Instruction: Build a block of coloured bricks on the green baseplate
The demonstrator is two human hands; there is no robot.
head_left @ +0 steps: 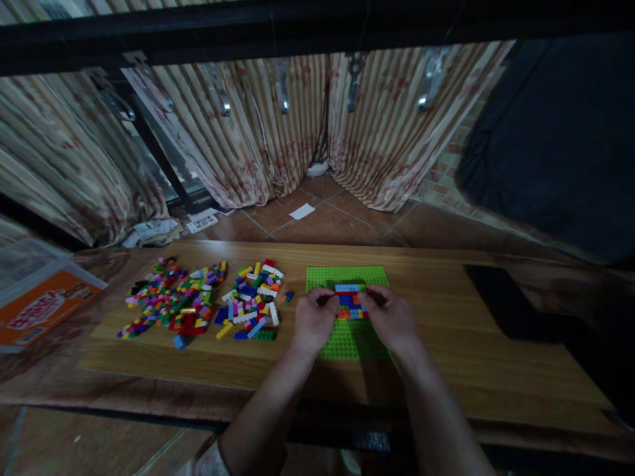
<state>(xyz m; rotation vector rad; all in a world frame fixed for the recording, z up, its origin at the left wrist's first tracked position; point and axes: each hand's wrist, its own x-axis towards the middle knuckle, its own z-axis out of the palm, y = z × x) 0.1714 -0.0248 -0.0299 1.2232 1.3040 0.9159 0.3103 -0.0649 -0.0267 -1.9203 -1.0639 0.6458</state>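
Observation:
A green studded baseplate (342, 345) lies on the wooden board. Over its middle is a small build of toy bricks (351, 301) in light blue, red, dark blue and orange. At its left end, my left hand (315, 319) pinches the build between thumb and fingers. My right hand (394, 319) does likewise at the right end, fingers bent and closed. The fingertips partly cover the bricks. Whether the build is pressed onto the baseplate or only held against it, I cannot tell.
A mixed heap of small bricks (173, 294) spreads at the left, beside a second group of larger bricks (251, 301). A clear plastic box with an orange label (44, 307) stands far left. A dark flat object (506, 304) lies at the right. Striped curtains (268, 132) hang behind.

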